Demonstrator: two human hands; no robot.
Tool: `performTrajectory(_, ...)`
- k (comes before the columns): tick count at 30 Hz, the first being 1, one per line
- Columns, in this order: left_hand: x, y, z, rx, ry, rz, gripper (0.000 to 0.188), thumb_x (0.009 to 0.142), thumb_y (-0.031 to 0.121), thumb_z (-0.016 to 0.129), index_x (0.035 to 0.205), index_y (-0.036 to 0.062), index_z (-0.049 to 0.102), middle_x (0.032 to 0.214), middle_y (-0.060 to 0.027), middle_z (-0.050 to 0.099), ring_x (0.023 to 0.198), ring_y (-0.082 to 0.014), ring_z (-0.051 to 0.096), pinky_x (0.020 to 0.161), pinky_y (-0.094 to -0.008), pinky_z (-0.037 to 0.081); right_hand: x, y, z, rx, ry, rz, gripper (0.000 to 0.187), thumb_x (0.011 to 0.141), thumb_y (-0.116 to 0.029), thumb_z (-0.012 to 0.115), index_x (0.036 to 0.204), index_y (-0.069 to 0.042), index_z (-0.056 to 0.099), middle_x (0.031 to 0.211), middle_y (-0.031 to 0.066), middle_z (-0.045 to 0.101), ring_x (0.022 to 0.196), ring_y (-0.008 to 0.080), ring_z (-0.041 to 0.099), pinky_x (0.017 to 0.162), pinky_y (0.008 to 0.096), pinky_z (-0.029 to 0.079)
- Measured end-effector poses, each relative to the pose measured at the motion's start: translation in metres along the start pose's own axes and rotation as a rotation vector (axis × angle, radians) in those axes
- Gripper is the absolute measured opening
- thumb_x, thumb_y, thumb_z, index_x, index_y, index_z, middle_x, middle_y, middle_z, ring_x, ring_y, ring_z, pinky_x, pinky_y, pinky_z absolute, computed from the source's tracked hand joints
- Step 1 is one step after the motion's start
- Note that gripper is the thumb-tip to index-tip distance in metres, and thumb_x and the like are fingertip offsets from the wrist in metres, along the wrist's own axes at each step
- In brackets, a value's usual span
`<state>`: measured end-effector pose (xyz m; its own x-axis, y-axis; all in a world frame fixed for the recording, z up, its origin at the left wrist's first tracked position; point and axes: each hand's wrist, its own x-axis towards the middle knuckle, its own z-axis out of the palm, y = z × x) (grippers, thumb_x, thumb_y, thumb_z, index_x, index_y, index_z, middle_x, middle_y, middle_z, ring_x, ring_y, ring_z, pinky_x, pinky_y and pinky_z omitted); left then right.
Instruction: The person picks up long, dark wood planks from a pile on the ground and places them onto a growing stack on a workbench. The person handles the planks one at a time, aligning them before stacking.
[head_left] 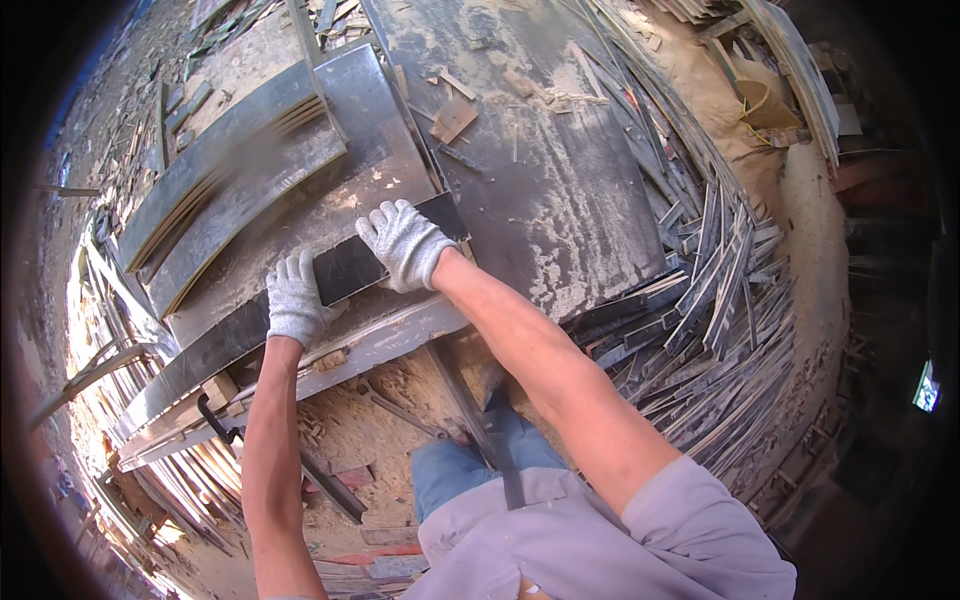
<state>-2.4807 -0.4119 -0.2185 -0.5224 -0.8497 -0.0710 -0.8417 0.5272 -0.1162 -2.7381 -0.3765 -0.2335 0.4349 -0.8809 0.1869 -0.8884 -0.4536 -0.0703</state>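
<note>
Black-faced strip: we see the long, narrow board (345,272) lying slantwise along the near side of the bench, just behind the pale front rail (385,345); we judge that lying parallel to the rail keeps its whole length within reach.
Left glove: the left hand (296,300) lies across the strip, fingers together, nearly straight and pointing away from the body; we cannot tell whether the thumb hooks beneath.
Right glove: the right hand (402,245) lies over the strip nearer its right end, fingers slightly bent past the far edge; we cannot tell whether they clench it or only press.
Hand spacing: the hands sit well apart, which we take as a way to keep a long board from twisting.
Stacked boards: beyond the strip, several boards (245,215) lie piled on a dark panel (385,165), probably to leave the near edge for handling.
Sawdust-streaked sheet: to the right we see a broad dark sheet (590,225), with a heap of thin offcuts (725,270) beside it.
</note>
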Motion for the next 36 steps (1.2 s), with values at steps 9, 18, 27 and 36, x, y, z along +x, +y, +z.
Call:
performTrajectory(9, -0.001, -0.003, 0.003, 0.025, 0.092, 0.025, 0.114, 0.068, 0.053, 0.094, 0.153, 0.0035, 0.037, 0.145, -0.0224, 0.051, 0.135, -0.042, 0.049, 0.113, -0.0567, 0.038, 0.002, 0.002, 0.0, -0.029, 0.08, -0.029, 0.074, 0.068, -0.037, 0.083, 0.127, 0.002, 0.06, 0.114, 0.0178, 0.066, 0.107, 0.0312, 0.062, 0.094, 0.0449, 0.047)
performTrajectory(18, -0.002, -0.005, 0.003, 0.002, 0.145, 0.045, 0.116, 0.065, 0.052, 0.096, 0.153, 0.005, 0.038, 0.14, -0.0223, 0.053, 0.132, -0.0432, 0.05, 0.112, -0.0571, 0.039, 0.004, 0.0, -0.007, -0.022, 0.05, -0.028, 0.074, 0.067, -0.036, 0.085, 0.128, 0.0, 0.062, 0.116, 0.018, 0.067, 0.111, 0.0321, 0.063, 0.098, 0.0459, 0.047)
performTrajectory(27, 0.001, -0.003, -0.001, 0.018, 0.098, 0.012, 0.118, 0.065, 0.051, 0.097, 0.155, 0.006, 0.037, 0.144, -0.0224, 0.052, 0.135, -0.0422, 0.05, 0.113, -0.0568, 0.039, 0.002, 0.001, -0.011, -0.032, 0.052, -0.037, 0.078, 0.067, -0.037, 0.086, 0.129, 0.001, 0.061, 0.116, 0.0178, 0.067, 0.11, 0.0314, 0.063, 0.098, 0.0447, 0.047)
performTrajectory(36, 0.003, -0.003, -0.001, 0.025, 0.135, 0.033, 0.116, 0.063, 0.052, 0.097, 0.152, 0.0027, 0.04, 0.139, -0.0225, 0.054, 0.13, -0.0423, 0.052, 0.111, -0.0558, 0.04, 0.001, 0.001, -0.011, -0.042, 0.087, -0.026, 0.075, 0.068, -0.04, 0.087, 0.127, 0.0, 0.063, 0.118, 0.0149, 0.068, 0.112, 0.0301, 0.063, 0.098, 0.0441, 0.048)
